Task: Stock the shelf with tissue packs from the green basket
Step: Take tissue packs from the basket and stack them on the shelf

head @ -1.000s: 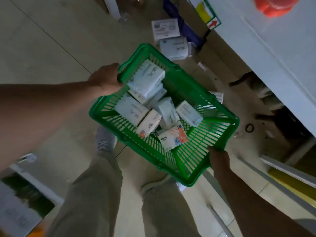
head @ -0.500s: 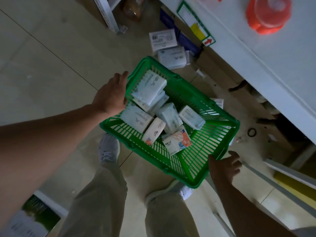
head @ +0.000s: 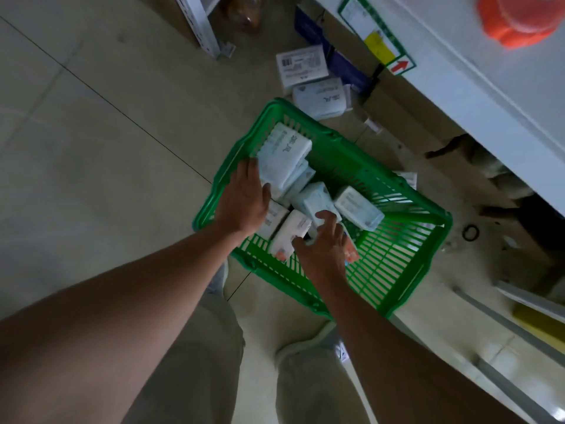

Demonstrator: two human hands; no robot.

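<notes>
Your right hand [head: 321, 249] is over the near half of the green slatted plastic basket [head: 397, 289]. Its fingers are spread and bent down onto the small packs, with the thumb tip just beside the small white film-wrapped tissue pack with the orange end [head: 290, 234]. Can't tell if anything is pinched yet. Your left hand [head: 244, 203] is a bit further in, fingers straight and together along the left edge of the large pale-blue soft-wrapped tissue pack [head: 284, 157]. The thumb is against its near end, not wrapped round it. That pack lies tilted on top of the heap at the basket's far-left side. My read: the packs are light and squashy and the film is slick. Take each one across its short sides, thumb opposite fingers, and don't crush the faces. Neither hand holds the basket. Just past its far rim, two flat white wrapped packs [head: 318, 97] lie on the floor. The white shelf edge [head: 458, 102] is far right, well apart.
</notes>
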